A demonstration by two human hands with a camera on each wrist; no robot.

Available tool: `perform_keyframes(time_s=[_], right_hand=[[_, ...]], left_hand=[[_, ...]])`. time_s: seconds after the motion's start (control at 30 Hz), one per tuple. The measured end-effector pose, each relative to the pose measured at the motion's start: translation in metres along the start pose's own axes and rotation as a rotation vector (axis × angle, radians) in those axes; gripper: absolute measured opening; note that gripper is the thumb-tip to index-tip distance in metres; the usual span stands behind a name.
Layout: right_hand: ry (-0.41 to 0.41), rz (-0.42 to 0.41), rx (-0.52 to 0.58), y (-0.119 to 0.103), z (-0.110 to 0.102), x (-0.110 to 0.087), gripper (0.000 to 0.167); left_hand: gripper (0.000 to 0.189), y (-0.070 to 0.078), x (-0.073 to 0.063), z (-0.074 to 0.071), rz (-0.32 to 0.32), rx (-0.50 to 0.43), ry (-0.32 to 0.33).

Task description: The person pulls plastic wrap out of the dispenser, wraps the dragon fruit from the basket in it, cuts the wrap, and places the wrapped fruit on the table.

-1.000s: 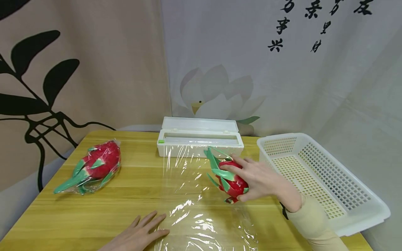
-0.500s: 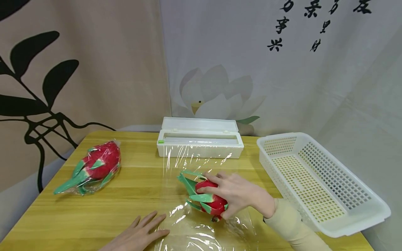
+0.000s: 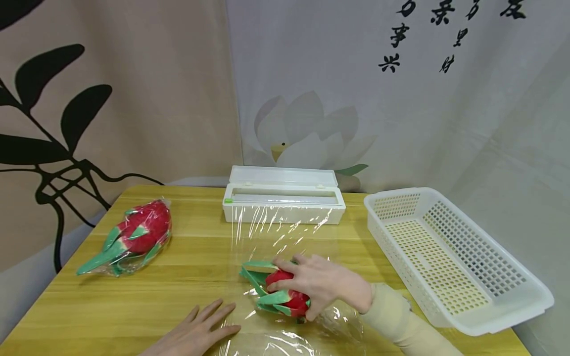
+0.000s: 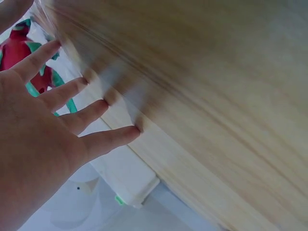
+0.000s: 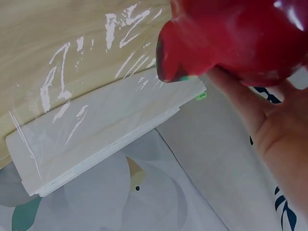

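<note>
My right hand grips a red dragon fruit with green scales, its leafy end toward the left. The fruit is over a sheet of cling film that runs from a white dispenser box toward the front of the table. In the right wrist view the red skin of the fruit fills the top right, against the fingers. Straight and spread, the fingers of my left hand rest at the film's left edge. The left wrist view shows that hand with fingertips touching down.
A second dragon fruit, wrapped in clear film, lies at the left of the wooden table. To the right stands a white perforated basket. The box's lid is raised. A printed curtain hangs behind.
My right hand has brought the dragon fruit left and toward me, lower over the film. The left hand has stayed in place.
</note>
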State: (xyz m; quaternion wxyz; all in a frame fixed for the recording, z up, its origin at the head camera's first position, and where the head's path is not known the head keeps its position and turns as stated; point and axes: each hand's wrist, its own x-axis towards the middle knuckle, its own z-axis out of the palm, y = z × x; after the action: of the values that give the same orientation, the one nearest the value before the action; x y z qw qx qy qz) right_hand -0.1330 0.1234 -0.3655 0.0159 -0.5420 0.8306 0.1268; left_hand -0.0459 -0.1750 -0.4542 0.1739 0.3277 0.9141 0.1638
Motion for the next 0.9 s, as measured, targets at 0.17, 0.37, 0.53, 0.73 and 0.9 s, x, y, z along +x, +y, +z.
perform_keyframes(time_s=[0.17,0.37,0.53,0.73,0.9], right_hand=[[-0.026,0.028,0.017,-0.001,0.002,0.001,0.090],[-0.026,0.062,0.172,0.002,0.006,-0.007,0.089],[0.024,0.026,0.298,0.008,0.012,-0.013,0.089],[0.116,-0.016,0.338,0.013,0.019,-0.025,0.091],[0.282,-0.046,0.389,0.016,0.029,-0.041,0.079]], left_hand=[[0.063,0.000,0.000,0.000,0.003,0.008,-0.003],[0.063,-0.001,0.000,0.002,0.040,0.061,0.051],[0.061,-0.002,-0.002,0.004,0.127,0.145,0.165],[0.052,-0.001,-0.001,0.009,0.245,0.309,0.385],[0.050,0.000,0.000,0.011,0.276,0.406,0.471]])
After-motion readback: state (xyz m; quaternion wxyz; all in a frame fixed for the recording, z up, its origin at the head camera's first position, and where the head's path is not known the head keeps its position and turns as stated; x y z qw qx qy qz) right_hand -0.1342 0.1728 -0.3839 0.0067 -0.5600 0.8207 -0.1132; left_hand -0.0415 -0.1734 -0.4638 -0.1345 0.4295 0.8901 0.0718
